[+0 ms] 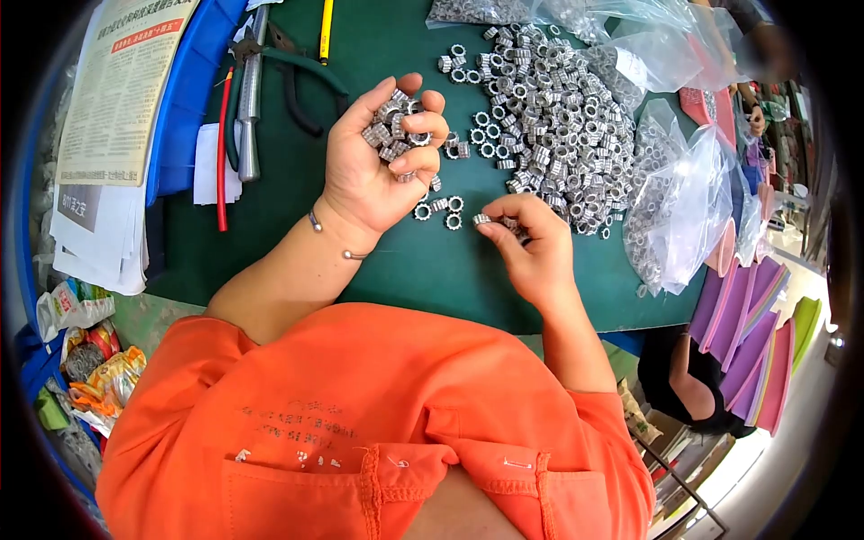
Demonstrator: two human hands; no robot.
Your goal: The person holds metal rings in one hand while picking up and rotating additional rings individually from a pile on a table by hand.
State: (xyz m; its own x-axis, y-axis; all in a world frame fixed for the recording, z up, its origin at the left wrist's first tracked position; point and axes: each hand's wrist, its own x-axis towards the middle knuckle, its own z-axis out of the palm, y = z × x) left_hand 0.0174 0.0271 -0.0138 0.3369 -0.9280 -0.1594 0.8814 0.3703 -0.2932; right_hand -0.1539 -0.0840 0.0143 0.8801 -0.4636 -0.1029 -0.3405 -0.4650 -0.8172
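My left hand (382, 166) is turned palm up, its fingers curled around several small toothed metal rings (389, 126). To its right, my right hand (533, 247) pinches one metal ring (481, 220) between thumb and forefinger, and more rings show under its curled fingers. A few loose rings (454, 212) lie on the green tabletop (396, 288) between the two hands. Beyond my right hand spreads a large heap of the same rings (567, 126).
Clear plastic bags of rings (670, 198) lie right of the heap. Pliers (292, 63), a metal rod-like tool (249, 117), a red stick (223, 153) and a yellow pen (326, 31) lie at the back left. A blue bin (184, 99) and printed papers (117, 90) stand beyond them.
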